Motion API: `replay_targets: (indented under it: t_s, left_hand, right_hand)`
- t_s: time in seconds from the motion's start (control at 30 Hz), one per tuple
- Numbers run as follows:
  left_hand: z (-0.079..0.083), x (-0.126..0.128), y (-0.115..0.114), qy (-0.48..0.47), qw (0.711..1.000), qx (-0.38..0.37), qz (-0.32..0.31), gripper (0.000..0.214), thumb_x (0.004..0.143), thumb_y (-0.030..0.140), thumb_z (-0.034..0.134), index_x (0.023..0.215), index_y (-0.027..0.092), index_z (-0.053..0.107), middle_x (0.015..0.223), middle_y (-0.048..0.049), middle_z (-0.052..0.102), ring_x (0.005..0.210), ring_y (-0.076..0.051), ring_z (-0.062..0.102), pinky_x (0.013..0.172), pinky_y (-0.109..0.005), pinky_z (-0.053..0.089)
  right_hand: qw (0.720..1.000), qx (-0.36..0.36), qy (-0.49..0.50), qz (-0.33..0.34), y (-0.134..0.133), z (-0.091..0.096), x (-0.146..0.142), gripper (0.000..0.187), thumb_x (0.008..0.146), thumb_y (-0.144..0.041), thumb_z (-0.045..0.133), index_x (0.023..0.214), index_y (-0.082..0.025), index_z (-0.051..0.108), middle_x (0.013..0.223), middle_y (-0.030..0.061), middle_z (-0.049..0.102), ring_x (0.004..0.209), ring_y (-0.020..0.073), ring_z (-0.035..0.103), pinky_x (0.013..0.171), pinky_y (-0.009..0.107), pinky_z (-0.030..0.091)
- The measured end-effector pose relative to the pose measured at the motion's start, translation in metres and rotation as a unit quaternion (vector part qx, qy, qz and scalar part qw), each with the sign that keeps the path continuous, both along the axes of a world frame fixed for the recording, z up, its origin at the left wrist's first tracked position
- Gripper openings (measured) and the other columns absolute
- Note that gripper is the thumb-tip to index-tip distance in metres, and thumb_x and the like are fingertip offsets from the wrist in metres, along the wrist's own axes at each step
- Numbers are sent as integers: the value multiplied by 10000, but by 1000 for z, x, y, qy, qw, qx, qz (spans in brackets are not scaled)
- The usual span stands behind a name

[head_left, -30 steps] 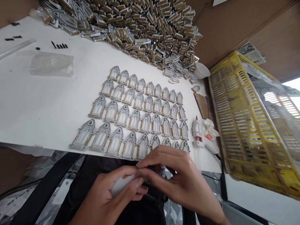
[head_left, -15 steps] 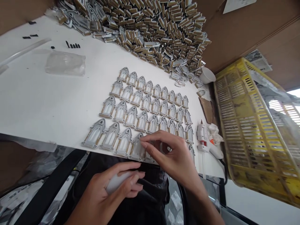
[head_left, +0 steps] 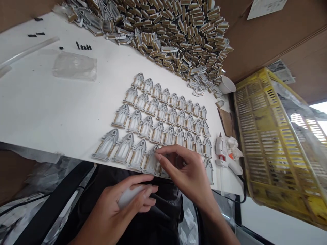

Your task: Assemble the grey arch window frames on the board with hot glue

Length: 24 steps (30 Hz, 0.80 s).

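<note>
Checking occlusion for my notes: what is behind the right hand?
Arch-shaped pieces of the nearest row show on both sides of the right hand, some partly covered. Anything fully behind it cannot be seen.

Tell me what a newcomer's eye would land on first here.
Probably the heap of grey-and-brown pieces at the far side of the white table. Nearer, four rows of arched pieces catch the eye, the right hand over the front row. The yellow crate fills the right side.
</note>
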<state>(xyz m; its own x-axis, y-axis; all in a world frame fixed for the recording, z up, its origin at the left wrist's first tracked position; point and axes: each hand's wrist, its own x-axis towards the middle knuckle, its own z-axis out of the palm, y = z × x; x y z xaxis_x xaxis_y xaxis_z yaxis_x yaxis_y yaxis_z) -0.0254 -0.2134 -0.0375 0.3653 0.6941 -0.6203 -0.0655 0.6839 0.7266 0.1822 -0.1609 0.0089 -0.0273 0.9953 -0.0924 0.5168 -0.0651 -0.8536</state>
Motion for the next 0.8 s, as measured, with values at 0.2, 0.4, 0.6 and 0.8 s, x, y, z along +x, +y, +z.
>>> replay_targets:
  t_s: [0.2, 0.4, 0.6, 0.8]
  left_hand:
    - [9, 4, 2, 21, 999, -6, 34, 509, 873, 611, 825, 1219, 238, 815, 1115, -90, 871, 909, -302, 860, 844, -329, 720]
    - [3, 2, 0, 13, 1000, -2, 15, 494, 906, 597, 808, 1251, 244, 802, 1154, -90, 864, 941, -295, 859, 857, -312, 717]
    - [-3, -1, -1, 10, 1000, 1, -4, 485, 947, 590, 773, 1288, 246, 770, 1172, -89, 859, 976, -296, 855, 870, -323, 721]
    - [-1, 0, 0, 16, 1000, 14, -4, 482, 944, 591, 775, 1287, 252, 774, 1170, -83, 860, 964, -287, 856, 841, -299, 723]
  right_hand:
    - [1000, 13, -10, -13, -2, 2, 1, 103, 973, -323, 763, 987, -246, 829, 757, -7, 760, 556, 110, 572, 531, 240, 475]
    - [1000, 16, -9, -9, -3, 0, 1, 70, 969, -298, 770, 997, -265, 825, 811, -21, 782, 571, 96, 571, 537, 229, 458]
    - [1000, 5, -18, -3, -5, -2, 1, 57, 956, -292, 790, 996, -268, 823, 874, -24, 798, 596, 94, 574, 566, 232, 468]
    - [999, 34, -37, 5, -5, 0, 3, 73, 946, -246, 798, 1017, -260, 807, 927, -18, 769, 640, 93, 588, 610, 237, 490]
